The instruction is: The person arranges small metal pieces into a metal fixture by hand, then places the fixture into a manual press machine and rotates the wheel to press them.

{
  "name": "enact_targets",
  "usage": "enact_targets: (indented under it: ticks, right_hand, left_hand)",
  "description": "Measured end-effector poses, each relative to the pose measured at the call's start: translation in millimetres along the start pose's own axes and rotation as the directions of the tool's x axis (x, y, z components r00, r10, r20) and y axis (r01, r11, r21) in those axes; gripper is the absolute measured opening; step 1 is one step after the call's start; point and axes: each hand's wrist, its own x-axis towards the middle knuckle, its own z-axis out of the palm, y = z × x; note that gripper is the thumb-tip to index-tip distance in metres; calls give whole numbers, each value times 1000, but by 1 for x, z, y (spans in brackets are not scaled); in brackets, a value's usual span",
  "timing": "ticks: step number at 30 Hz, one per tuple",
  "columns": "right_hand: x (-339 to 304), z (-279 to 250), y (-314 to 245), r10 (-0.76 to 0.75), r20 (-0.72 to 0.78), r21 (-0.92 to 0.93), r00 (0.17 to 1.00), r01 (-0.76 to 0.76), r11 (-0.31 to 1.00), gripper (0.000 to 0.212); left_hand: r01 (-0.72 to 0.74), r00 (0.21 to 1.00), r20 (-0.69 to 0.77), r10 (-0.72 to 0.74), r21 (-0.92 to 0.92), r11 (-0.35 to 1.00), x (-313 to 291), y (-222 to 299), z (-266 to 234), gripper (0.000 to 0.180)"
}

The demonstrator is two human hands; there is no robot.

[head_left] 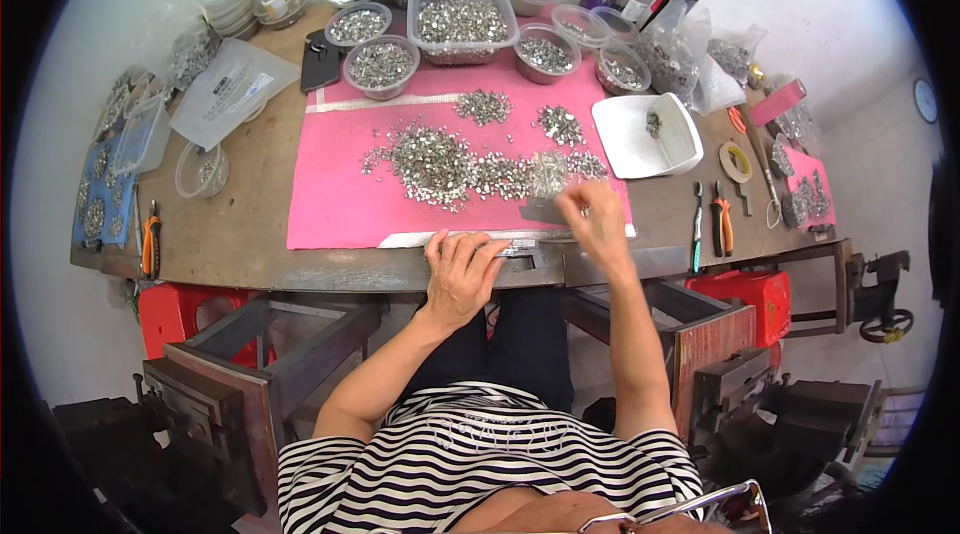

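Observation:
At the table's front edge my left hand [462,272] is closed, fingers bent down beside a small grey metal fixture [522,254]. What its fingertips hold, if anything, is too small to tell. My right hand [600,227] hovers over the front right of the pink mat [335,174], its thumb and fingers pinched together. Whatever lies in that pinch cannot be made out. Just beyond it is a shiny, clear-looking patch [548,177] among small silvery metal pieces [430,166], which spread across the mat in a large heap and a trail. Two smaller piles [483,107] lie farther back.
Clear tubs of metal pieces [462,26] line the back. A white tray [630,139] stands right of the mat, with a tape roll [736,162] and orange-handled pliers [722,222] beyond. Other pliers [151,244] and a blue mat [100,196] lie left. Red stools [180,319] stand below.

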Motion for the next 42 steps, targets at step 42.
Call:
enact_targets:
  ticks: [42]
  right_hand:
    - [-58, 35, -46, -322, -84, -140, 943, 309, 941, 19]
  left_hand:
    - [5, 1000, 2, -5, -35, 999, 6, -1, -2, 37]
